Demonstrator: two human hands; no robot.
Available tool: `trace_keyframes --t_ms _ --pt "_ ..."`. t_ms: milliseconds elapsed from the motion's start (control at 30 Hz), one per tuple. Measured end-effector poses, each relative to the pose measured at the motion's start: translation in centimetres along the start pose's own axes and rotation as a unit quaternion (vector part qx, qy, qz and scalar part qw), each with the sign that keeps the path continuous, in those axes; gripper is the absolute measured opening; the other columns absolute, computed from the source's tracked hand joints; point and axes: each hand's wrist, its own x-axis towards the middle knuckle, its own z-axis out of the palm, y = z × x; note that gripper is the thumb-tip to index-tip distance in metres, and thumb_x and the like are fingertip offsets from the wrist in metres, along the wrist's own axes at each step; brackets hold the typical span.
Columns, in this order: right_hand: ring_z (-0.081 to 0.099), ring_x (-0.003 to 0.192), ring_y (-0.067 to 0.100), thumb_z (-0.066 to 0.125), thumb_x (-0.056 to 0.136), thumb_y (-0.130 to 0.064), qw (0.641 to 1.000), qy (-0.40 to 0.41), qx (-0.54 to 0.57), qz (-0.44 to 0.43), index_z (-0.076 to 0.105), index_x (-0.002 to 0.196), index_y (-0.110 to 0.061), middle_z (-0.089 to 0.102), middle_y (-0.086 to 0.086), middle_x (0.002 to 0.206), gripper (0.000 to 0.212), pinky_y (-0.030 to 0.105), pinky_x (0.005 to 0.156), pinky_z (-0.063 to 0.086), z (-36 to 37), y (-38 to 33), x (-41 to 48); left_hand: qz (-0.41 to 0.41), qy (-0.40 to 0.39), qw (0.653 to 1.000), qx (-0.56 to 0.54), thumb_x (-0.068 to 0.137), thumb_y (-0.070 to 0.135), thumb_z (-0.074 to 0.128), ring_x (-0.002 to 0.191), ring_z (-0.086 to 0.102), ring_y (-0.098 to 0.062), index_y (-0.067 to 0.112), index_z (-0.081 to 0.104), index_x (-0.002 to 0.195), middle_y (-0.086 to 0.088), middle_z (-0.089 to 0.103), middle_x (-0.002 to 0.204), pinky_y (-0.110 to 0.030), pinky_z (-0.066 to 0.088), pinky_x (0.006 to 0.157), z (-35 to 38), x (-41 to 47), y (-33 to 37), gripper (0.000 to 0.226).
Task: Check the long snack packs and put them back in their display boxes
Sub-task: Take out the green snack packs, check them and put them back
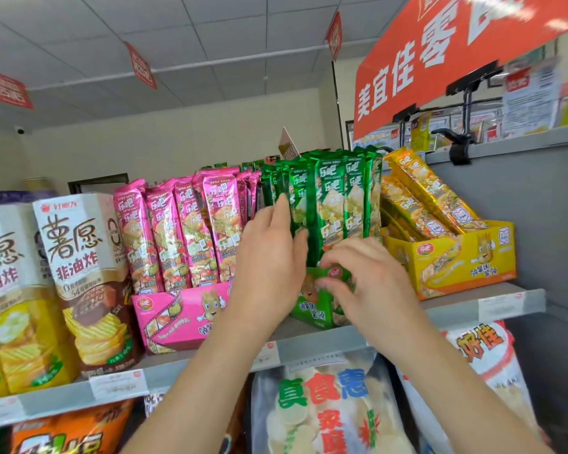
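- Well, the step in hand looks like squaring the green packs (335, 198) upright in their green display box (312, 309), centre of the frame. It is best done by pressing the bundle evenly from the side while the box is steadied, so no pack buckles or tips toward the pink packs (177, 231) at left.
- The left hand (269, 257) lies flat against the packs' left face, fingers straight and touching them.
- The right hand (371, 283), just below the packs, has its fingers curled over the box's front lip, gripping it.
- The box sits on the shelf (309, 342) beside the yellow display box (456, 257).
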Motion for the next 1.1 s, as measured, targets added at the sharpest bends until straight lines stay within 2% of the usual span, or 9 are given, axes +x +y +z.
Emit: trace_keyframes --t_ms 167,233,333,433,567,667,833,967,1100 --pt "0.057 0.083 0.030 0.076 0.070 0.001 0.998 0.042 -0.036 -0.005 0.070 0.091 -0.002 0.064 0.008 0.086 0.022 0.030 0.069 0.040 1.9 -1.9 0.3 -0.039 -0.035 0.998 -0.020 0.094 0.059 0.037 0.098 0.061 -0.029 0.011 0.031 0.148 -0.009 0.067 0.100 -0.034 0.035 0.068 -0.6 -0.7 0.3 0.073" --pt "0.059 0.081 0.028 0.074 0.073 0.000 0.999 0.040 0.008 -0.009 0.072 0.090 -0.004 0.065 0.006 0.085 0.018 0.027 0.070 0.041 1.9 -2.3 0.2 -0.049 -0.026 0.998 -0.041 0.093 0.059 0.045 0.096 0.064 -0.028 0.011 0.037 0.145 -0.007 0.071 0.098 -0.034 0.041 0.069 -1.0 -0.6 0.3 0.071" --pt "0.061 0.082 0.018 0.070 0.082 -0.008 0.994 0.061 0.085 0.021 0.071 0.088 -0.011 0.066 -0.003 0.087 0.006 0.033 0.073 0.052 0.3 -1.3 -0.5 -0.072 -0.021 0.997 -0.005 0.092 0.052 0.056 0.096 0.066 -0.030 0.014 0.039 0.143 -0.008 0.072 0.104 -0.035 0.045 0.072 -1.0 -0.6 0.2 0.066" --pt "0.058 0.088 0.016 0.061 0.087 -0.015 0.988 0.127 0.010 0.087 0.066 0.096 -0.017 0.063 -0.006 0.092 0.011 0.030 0.078 0.045 -2.4 1.7 -0.7 -0.079 -0.034 0.996 0.038 0.095 0.045 0.054 0.085 0.067 -0.029 0.012 0.032 0.147 -0.008 0.071 0.096 -0.034 0.043 0.067 -0.2 -1.4 0.2 0.066" --pt "0.054 0.105 0.023 0.066 0.089 -0.024 0.985 -0.026 -0.126 0.119 0.066 0.113 -0.019 0.066 -0.002 0.107 0.025 0.035 0.085 0.041 -4.1 4.7 0.2 -0.078 -0.040 0.996 0.021 0.100 0.040 0.046 0.052 0.052 -0.016 0.010 0.021 0.150 0.007 0.053 0.061 -0.029 0.038 0.051 0.6 -2.2 0.3 0.064" --pt "0.054 0.108 0.023 0.067 0.088 -0.034 0.977 -0.107 -0.165 0.084 0.066 0.115 -0.020 0.066 -0.003 0.108 0.031 0.041 0.084 0.044 -4.0 5.1 0.2 -0.075 -0.029 0.997 -0.007 0.101 0.034 0.046 0.044 0.040 -0.003 0.009 0.018 0.151 0.011 0.046 0.057 -0.023 0.030 0.040 1.0 -2.6 0.5 0.062" --pt "0.042 0.105 0.018 0.071 0.083 -0.037 0.976 -0.117 -0.179 0.047 0.065 0.100 -0.029 0.053 -0.011 0.098 0.019 0.036 0.078 0.027 -4.9 5.3 0.9 -0.096 -0.029 0.995 0.023 0.102 0.025 0.047 0.047 0.037 -0.004 0.005 0.008 0.152 0.008 0.047 0.061 -0.022 0.020 0.040 1.7 -2.3 0.2 0.066" --pt "0.038 0.101 0.014 0.070 0.083 -0.039 0.983 -0.128 -0.131 0.028 0.058 0.091 -0.029 0.046 -0.015 0.099 0.017 0.033 0.075 0.021 -5.0 4.9 0.9 -0.127 -0.037 0.991 0.036 0.100 0.015 0.050 0.070 0.063 -0.027 0.002 0.017 0.148 -0.006 0.068 0.083 -0.029 0.023 0.048 2.2 -2.0 -0.4 0.060" --pt "0.047 0.092 0.017 0.063 0.083 -0.043 0.987 -0.114 -0.117 0.008 0.060 0.091 -0.023 0.051 -0.012 0.094 0.022 0.037 0.072 0.038 -5.2 5.0 0.6 -0.130 -0.059 0.990 -0.003 0.101 0.035 0.044 0.047 0.042 -0.013 0.001 0.040 0.122 0.004 0.046 0.055 -0.027 0.019 0.043 2.0 -2.0 -0.3 0.041"
